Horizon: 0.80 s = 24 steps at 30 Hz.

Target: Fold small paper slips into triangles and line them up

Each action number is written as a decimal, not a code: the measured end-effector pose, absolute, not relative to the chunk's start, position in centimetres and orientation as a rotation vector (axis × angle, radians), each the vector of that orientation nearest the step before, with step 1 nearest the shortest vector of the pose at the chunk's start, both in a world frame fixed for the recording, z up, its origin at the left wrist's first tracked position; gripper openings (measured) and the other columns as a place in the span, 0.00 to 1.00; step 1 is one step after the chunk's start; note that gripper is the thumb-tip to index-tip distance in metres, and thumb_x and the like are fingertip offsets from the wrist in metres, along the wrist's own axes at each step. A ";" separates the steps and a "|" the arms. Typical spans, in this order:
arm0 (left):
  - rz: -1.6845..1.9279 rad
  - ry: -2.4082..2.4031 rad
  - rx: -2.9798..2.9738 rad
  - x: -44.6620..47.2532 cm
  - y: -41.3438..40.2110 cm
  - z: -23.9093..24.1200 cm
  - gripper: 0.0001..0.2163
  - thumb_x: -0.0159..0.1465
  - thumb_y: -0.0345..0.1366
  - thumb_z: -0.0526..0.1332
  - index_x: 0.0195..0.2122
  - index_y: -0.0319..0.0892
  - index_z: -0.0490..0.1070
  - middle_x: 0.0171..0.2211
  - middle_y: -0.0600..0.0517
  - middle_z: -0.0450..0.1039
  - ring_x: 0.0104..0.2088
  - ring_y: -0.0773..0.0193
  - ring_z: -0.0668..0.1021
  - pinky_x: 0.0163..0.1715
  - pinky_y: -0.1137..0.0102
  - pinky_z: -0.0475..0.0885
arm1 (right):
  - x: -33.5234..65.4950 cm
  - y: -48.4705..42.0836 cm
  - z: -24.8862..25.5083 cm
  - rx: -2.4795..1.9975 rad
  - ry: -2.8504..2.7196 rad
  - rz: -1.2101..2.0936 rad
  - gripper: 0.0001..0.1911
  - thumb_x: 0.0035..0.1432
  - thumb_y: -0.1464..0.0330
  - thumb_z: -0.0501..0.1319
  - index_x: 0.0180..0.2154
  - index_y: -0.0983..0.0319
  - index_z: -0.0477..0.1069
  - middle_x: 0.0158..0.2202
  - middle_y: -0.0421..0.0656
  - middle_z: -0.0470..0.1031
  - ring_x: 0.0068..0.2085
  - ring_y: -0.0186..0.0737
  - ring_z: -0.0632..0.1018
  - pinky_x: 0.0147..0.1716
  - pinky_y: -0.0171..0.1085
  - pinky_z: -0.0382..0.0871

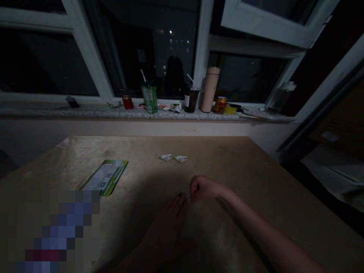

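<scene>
My left hand (pixel 170 216) lies flat on the tabletop in dim light, fingers stretched out and pointing away from me. Just to its right, my right hand (pixel 203 187) is closed with its fingers curled in a pinch, low over the table. A tiny pale bit of something (pixel 188 198) shows between the two hands, mostly hidden by the fingers. Beyond them lie two small white-and-green folded triangular pieces, a left one (pixel 166 157) and a right one (pixel 181 158), side by side. Off to the left is a flat green printed packet (pixel 109 176).
The wooden table (pixel 227 159) meets the wall below a stone windowsill (pixel 113 112). Along the sill stand a green cup (pixel 149 98), a dark cup (pixel 191 100), a tall flask (pixel 210 90), an orange can (pixel 220 105) and a red jar (pixel 127 102). The lower left is pixelated.
</scene>
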<state>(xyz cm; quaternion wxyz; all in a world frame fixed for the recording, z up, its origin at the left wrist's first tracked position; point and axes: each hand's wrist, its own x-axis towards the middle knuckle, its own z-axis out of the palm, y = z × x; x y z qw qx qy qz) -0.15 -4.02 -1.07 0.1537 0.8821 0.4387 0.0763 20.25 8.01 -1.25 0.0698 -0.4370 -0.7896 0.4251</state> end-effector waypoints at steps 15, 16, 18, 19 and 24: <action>0.146 1.236 2.509 -0.3 -3.7 0.0 0.42 0.56 0.54 0.62 0.65 0.39 0.46 0.65 0.41 0.44 0.63 0.48 0.52 0.60 0.54 0.52 | 20.7 8.1 -0.9 -1.188 -2.383 1.385 0.12 0.41 0.62 0.68 0.24 0.66 0.77 0.19 0.35 0.69 0.22 0.29 0.66 0.21 0.27 0.57; 0.156 1.239 2.513 -0.4 -3.8 0.0 0.41 0.56 0.52 0.61 0.65 0.39 0.46 0.65 0.42 0.43 0.63 0.48 0.52 0.60 0.54 0.52 | 20.6 8.1 -0.8 -1.193 -2.395 1.373 0.12 0.41 0.62 0.68 0.24 0.66 0.77 0.19 0.35 0.69 0.22 0.29 0.66 0.20 0.27 0.56; 0.178 1.226 2.526 -0.6 -3.7 -0.1 0.40 0.57 0.51 0.61 0.66 0.39 0.45 0.65 0.42 0.44 0.63 0.49 0.53 0.60 0.55 0.53 | 20.3 8.1 -0.5 -1.238 -2.422 1.336 0.11 0.41 0.63 0.67 0.24 0.66 0.77 0.18 0.34 0.68 0.21 0.28 0.66 0.20 0.27 0.55; 0.186 1.214 2.530 -0.8 -3.7 0.0 0.40 0.58 0.51 0.61 0.65 0.39 0.45 0.65 0.42 0.45 0.63 0.49 0.54 0.60 0.55 0.54 | 20.1 8.1 -0.3 -1.268 -2.437 1.315 0.10 0.41 0.64 0.67 0.24 0.65 0.77 0.18 0.34 0.68 0.21 0.28 0.66 0.20 0.27 0.55; 0.193 1.093 2.554 -2.3 -2.9 0.7 0.33 0.63 0.51 0.56 0.65 0.45 0.46 0.65 0.47 0.47 0.63 0.51 0.56 0.60 0.55 0.54 | 19.4 8.4 0.0 -1.352 -2.488 1.276 0.10 0.37 0.64 0.69 0.22 0.65 0.76 0.16 0.34 0.68 0.21 0.29 0.66 0.19 0.27 0.53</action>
